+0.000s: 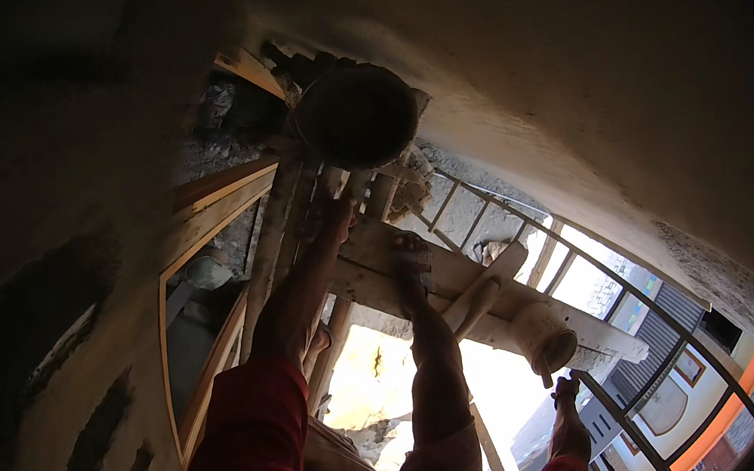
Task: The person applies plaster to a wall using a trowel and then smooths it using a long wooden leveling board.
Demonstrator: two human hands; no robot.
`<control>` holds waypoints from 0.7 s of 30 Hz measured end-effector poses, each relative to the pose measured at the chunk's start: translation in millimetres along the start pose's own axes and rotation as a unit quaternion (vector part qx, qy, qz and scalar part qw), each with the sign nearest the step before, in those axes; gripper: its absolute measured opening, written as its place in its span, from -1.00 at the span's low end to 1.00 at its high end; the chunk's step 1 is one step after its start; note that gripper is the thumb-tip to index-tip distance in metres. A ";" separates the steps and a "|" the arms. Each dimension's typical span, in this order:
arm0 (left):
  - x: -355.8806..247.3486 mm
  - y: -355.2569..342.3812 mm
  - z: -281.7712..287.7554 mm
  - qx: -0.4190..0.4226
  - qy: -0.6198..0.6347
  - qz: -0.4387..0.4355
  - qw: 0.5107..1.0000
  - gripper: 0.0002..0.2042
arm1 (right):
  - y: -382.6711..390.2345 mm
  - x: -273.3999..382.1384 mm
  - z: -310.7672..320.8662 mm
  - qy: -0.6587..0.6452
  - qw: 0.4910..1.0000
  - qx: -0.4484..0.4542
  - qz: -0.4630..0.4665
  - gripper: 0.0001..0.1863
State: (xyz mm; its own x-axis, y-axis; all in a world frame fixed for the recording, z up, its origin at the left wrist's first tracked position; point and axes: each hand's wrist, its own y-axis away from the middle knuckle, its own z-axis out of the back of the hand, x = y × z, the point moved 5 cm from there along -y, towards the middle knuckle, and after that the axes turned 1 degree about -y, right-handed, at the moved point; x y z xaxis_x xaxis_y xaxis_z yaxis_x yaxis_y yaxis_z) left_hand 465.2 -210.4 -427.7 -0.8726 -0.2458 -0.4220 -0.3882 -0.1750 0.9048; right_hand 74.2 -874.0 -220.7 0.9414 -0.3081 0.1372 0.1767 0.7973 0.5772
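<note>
My left arm in a red sleeve reaches up to the planks, and my left hand (333,215) lies beside the wooden boards just below a dark round basin (356,117). Its fingers are too dark to read. At the lower right, my right hand (566,389) is closed at the rail of a metal ladder-like frame (622,408). Close above that hand, a pale bucket (545,332) with a stick-like handle poking out sits on the wooden plank (470,270). My bare foot (409,250) stands on the same plank.
A wooden board (485,292) lies across the plank. To the left is a wood-framed opening (172,364) in a rough wall (38,315). A plastered wall (630,100) rises on the right. Bright ground (373,372) shows far below, with a building (682,385) beyond.
</note>
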 end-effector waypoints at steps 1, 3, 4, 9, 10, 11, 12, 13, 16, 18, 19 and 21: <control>4.4 17.7 6.1 -0.014 -0.021 -0.011 1.000 -0.32 | 11.4 0.9 1.1 0.012 1.000 0.006 0.004 -0.44; 16.6 59.3 19.0 -0.002 -0.027 0.034 0.999 -0.26 | 37.9 10.7 2.1 0.138 0.984 0.003 0.113 -0.53; 16.6 83.7 25.8 0.023 0.005 0.007 1.000 -0.26 | 49.5 15.2 -2.5 0.166 0.974 0.038 0.146 -0.55; 8.9 211.5 91.5 -0.050 -0.043 -0.072 0.995 -0.41 | 96.6 18.0 -26.4 0.212 0.955 0.143 0.152 -0.54; 8.6 233.7 105.9 -0.048 -0.065 -0.077 0.994 -0.42 | 106.4 19.4 -32.7 0.197 0.956 0.173 0.132 -0.54; 8.5 255.6 122.3 -0.057 -0.094 -0.091 0.990 -0.43 | 116.6 23.3 -37.3 0.197 0.960 0.171 0.102 -0.53; 10.9 275.8 139.0 -0.074 -0.077 -0.088 0.990 -0.44 | 132.3 30.4 -49.2 0.201 0.947 0.228 0.104 -0.52; 13.4 294.1 155.2 -0.106 -0.065 -0.092 0.988 -0.44 | 147.6 40.7 -60.2 0.224 0.936 0.253 0.096 -0.50; 30.0 351.0 211.9 -0.199 -0.018 -0.105 0.974 -0.45 | 208.3 91.9 -84.0 0.263 0.900 0.270 0.220 -0.57; 38.6 391.0 252.5 -0.273 -0.007 -0.169 0.947 -0.47 | 254.3 125.0 -107.6 0.296 0.873 0.293 0.253 -0.64; 52.0 410.6 272.3 -0.305 0.016 -0.134 0.943 -0.48 | 277.1 141.0 -118.0 0.292 0.867 0.310 0.258 -0.68; 81.4 454.9 314.3 -0.355 0.053 -0.080 0.930 -0.51 | 322.7 168.6 -135.4 0.315 0.836 0.340 0.294 -0.79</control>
State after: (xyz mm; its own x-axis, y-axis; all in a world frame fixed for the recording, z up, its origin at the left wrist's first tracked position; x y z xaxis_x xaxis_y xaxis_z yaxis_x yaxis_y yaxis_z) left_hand 124.5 -10.4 -32.5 -0.7716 -0.2488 -0.5854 -0.1838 -0.7939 0.5796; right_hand 328.8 -598.4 -120.3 0.8104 0.5390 0.2297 -0.3715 0.1695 0.9128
